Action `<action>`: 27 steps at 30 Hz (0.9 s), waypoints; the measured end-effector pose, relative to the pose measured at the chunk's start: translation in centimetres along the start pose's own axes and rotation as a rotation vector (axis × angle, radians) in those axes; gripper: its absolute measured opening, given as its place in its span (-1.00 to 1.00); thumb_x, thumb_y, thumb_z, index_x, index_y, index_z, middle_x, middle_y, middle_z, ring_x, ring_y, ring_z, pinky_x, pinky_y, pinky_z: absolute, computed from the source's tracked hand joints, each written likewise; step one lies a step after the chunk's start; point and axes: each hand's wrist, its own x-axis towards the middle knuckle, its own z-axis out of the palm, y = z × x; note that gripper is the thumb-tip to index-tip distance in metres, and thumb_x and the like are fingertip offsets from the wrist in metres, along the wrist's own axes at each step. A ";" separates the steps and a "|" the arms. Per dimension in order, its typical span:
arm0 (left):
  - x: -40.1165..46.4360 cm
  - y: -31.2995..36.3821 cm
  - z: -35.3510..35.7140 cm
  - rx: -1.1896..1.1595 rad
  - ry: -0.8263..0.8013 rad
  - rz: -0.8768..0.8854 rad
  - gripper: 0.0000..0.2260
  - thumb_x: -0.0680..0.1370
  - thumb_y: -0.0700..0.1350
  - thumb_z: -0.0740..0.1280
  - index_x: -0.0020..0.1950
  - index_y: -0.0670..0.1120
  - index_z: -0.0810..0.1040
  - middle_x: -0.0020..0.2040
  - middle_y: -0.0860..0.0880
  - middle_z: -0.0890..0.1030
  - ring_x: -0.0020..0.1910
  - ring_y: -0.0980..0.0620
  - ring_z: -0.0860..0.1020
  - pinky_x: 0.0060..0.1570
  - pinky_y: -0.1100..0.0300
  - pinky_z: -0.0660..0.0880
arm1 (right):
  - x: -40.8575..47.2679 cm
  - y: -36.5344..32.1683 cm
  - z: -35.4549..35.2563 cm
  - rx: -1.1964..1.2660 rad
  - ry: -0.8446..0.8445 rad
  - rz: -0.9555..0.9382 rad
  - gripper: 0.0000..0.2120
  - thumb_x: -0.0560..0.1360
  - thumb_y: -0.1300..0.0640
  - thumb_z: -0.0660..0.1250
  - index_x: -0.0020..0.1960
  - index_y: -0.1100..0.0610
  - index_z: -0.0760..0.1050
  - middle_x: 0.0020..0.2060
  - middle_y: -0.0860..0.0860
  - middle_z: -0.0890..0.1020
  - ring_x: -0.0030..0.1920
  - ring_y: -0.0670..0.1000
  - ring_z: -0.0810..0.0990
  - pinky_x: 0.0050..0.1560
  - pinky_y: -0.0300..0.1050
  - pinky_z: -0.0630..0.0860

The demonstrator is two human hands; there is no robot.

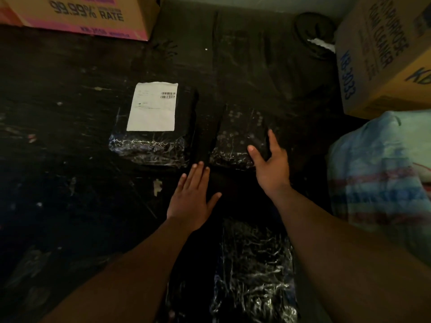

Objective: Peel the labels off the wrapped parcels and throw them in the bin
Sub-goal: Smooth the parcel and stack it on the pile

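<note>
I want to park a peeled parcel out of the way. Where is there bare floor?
Bare dark floor lies left of the labelled parcel, below the pink box. The right is crowded: a brown box and a bundle.

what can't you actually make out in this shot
- Print on the white paper label on the left black wrapped parcel, head view: too small and blurred to read.
- Top of the right black wrapped parcel: too dark to tell whether any label is there; the right hand covers its near corner.
- Near black wrapped parcel: cut off by the bottom edge.
- Dark round bin: its inside is lost in shadow.
- Left hand: contact with the floor is unclear.
</note>
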 end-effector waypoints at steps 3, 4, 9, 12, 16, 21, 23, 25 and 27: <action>-1.9 -0.4 0.1 0.023 -0.024 0.017 -0.30 0.63 0.31 -0.12 0.65 -0.05 -0.16 0.65 -0.02 -0.25 0.60 0.05 -0.30 0.57 0.05 -0.25 | -0.4 -1.6 -1.2 0.028 0.020 -0.047 -0.42 0.56 -0.14 0.30 0.53 -0.12 0.23 0.44 0.10 0.30 0.43 0.08 0.35 0.40 -0.17 0.22; -2.5 -0.6 0.3 0.023 -0.026 0.021 -0.30 0.63 0.31 -0.13 0.65 -0.04 -0.15 0.65 -0.01 -0.24 0.60 0.05 -0.30 0.57 0.05 -0.24 | -0.5 -2.1 -1.7 0.036 0.013 -0.063 -0.44 0.56 -0.11 0.30 0.52 -0.11 0.26 0.43 0.10 0.31 0.41 0.07 0.37 0.40 -0.19 0.23; -5.6 -1.2 0.7 0.060 -0.025 0.024 -0.25 0.54 0.36 -0.30 0.65 0.00 -0.17 0.64 0.02 -0.25 0.59 0.06 -0.30 0.56 0.02 -0.24 | -3.2 -2.4 -5.2 0.159 -0.034 -0.132 -0.51 0.58 -0.02 0.31 0.49 -0.03 0.35 0.41 0.02 0.43 0.34 -0.08 0.40 0.33 -0.24 0.31; -7.6 -1.2 1.0 0.062 -0.029 -0.005 -0.28 0.56 0.36 -0.29 0.64 0.04 -0.20 0.63 0.05 -0.26 0.58 0.07 -0.31 0.55 0.00 -0.25 | -6.5 -1.1 -7.0 0.267 -0.062 -0.118 -0.52 0.55 -0.05 0.34 0.45 -0.07 0.39 0.36 0.01 0.50 0.26 -0.08 0.47 0.38 0.02 0.43; -11.4 -1.2 1.8 0.042 -0.021 -0.050 -0.34 0.63 0.31 -0.14 0.65 0.06 -0.18 0.65 0.05 -0.23 0.58 0.08 -0.30 0.55 -0.04 -0.24 | -11.7 0.8 -8.8 0.382 -0.070 -0.082 -0.54 0.55 -0.02 0.37 0.43 -0.07 0.41 0.32 -0.06 0.52 0.30 -0.05 0.52 0.34 0.04 0.47; -15.9 -0.5 3.0 0.012 0.010 -0.080 -0.35 0.64 0.31 -0.10 0.66 0.05 -0.14 0.65 0.04 -0.21 0.61 0.04 -0.26 0.55 -0.08 -0.23 | -18.6 3.2 -10.3 0.418 -0.019 -0.111 -0.56 0.60 0.06 0.30 0.46 0.00 0.38 0.24 -0.15 0.45 0.29 -0.14 0.44 0.33 -0.16 0.42; -17.2 -0.2 3.4 0.008 0.023 -0.088 -0.35 0.65 0.31 -0.11 0.66 0.04 -0.14 0.65 0.03 -0.21 0.61 0.03 -0.26 0.55 -0.09 -0.23 | -20.8 3.9 -10.6 0.399 -0.014 -0.125 -0.56 0.60 0.05 0.30 0.46 -0.01 0.38 0.24 -0.17 0.43 0.29 -0.16 0.42 0.30 -0.22 0.41; -18.1 0.0 3.7 0.005 0.011 -0.092 -0.35 0.65 0.31 -0.11 0.66 0.04 -0.15 0.65 0.03 -0.23 0.60 0.03 -0.28 0.55 -0.10 -0.24 | -22.3 4.8 -10.6 0.374 -0.023 -0.124 -0.56 0.60 0.04 0.29 0.47 -0.03 0.36 0.23 -0.19 0.43 0.22 -0.23 0.44 0.13 -0.41 0.42; -18.9 0.1 3.9 0.006 0.009 -0.092 -0.34 0.65 0.31 -0.11 0.66 0.03 -0.15 0.65 0.02 -0.23 0.60 0.03 -0.28 0.56 -0.10 -0.24 | -23.6 5.3 -10.5 0.364 -0.038 -0.115 -0.55 0.61 0.04 0.28 0.48 -0.04 0.35 0.22 -0.20 0.42 0.09 -0.35 0.45 -0.03 -0.54 0.39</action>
